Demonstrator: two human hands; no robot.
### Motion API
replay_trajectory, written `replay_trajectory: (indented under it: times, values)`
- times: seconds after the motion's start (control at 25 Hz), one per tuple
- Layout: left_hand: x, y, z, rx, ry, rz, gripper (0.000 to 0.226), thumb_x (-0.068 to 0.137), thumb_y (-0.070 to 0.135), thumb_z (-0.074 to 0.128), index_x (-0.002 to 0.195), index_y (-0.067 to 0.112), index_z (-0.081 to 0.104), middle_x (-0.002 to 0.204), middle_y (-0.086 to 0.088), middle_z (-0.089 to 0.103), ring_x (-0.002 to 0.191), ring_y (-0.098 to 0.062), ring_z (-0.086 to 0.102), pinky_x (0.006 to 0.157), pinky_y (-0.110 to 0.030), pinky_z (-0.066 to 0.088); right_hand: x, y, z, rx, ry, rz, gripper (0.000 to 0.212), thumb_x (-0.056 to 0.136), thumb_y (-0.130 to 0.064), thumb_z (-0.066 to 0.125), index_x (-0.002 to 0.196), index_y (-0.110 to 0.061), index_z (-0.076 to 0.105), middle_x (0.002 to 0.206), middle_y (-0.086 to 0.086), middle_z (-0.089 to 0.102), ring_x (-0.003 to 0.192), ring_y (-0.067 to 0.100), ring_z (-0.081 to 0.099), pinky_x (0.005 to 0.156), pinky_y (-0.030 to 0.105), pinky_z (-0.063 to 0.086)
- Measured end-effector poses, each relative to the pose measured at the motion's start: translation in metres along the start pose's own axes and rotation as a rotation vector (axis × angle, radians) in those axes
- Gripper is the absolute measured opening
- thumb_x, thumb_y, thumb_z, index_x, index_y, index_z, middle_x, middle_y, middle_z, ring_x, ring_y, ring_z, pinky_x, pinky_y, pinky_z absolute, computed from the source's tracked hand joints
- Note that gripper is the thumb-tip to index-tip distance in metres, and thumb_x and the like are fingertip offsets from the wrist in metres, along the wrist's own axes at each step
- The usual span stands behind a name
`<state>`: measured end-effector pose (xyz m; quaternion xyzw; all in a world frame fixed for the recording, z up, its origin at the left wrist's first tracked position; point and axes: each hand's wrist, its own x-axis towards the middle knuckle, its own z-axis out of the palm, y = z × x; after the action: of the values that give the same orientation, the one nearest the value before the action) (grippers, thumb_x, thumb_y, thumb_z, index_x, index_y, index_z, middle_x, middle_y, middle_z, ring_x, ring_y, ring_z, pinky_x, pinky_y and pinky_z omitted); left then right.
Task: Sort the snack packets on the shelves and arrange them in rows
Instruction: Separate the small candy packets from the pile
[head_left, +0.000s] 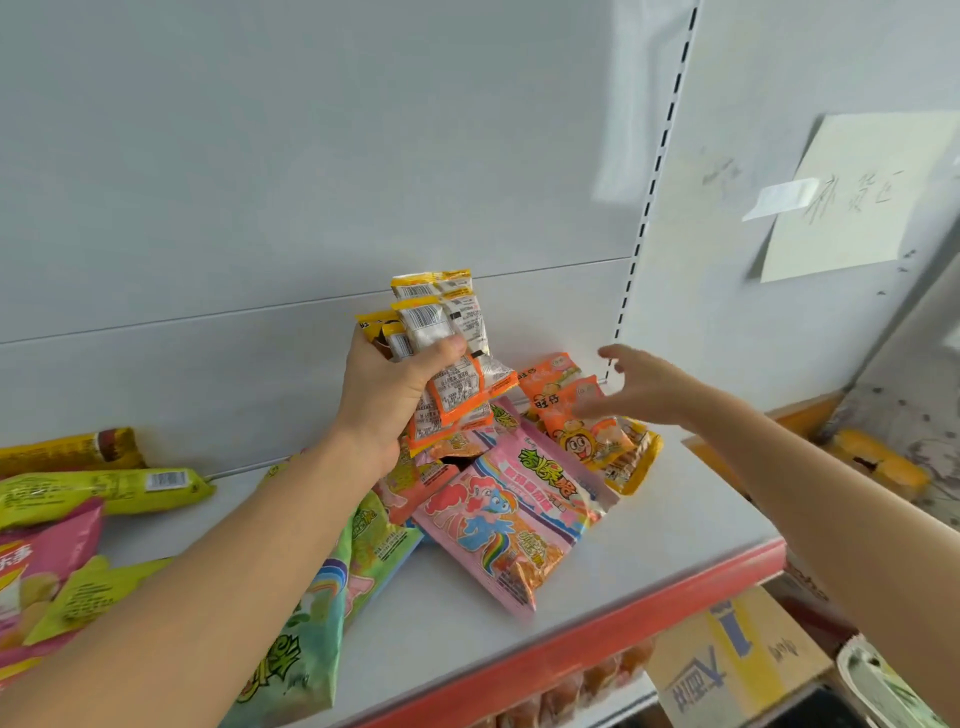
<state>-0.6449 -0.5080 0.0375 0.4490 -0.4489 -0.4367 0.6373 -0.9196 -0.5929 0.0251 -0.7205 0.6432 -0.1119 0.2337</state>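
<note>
Gripping a fanned bunch of small packets, yellow-edged on top and orange-edged below with white barcode backs showing, the left hand holds them above the shelf. The right hand hovers with fingers spread, holding nothing, just over an orange packet leaning at the back panel. Beneath lies a heap: a pink pony bag, a green bag under the left forearm, and yellow-green packets at the left. White shelf, red front edge; a paper note is taped to the right panel.
</note>
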Motion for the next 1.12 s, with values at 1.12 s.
replay_trajectory:
  times: [1.12]
  values:
    - [-0.012,0.007,-0.014,0.157,0.168,0.102,0.069,0.066,0.02,0.091,0.125,0.009,0.058,0.111,-0.006,0.075,0.099,-0.025,0.075,0.084,-0.052,0.061,0.003,-0.058,-0.017,-0.15,0.344,-0.406,0.099,0.059,-0.054,0.085,0.138,-0.033,0.027,0.101,0.001,0.063,0.081,0.026,0.063,0.07,0.039,0.055]
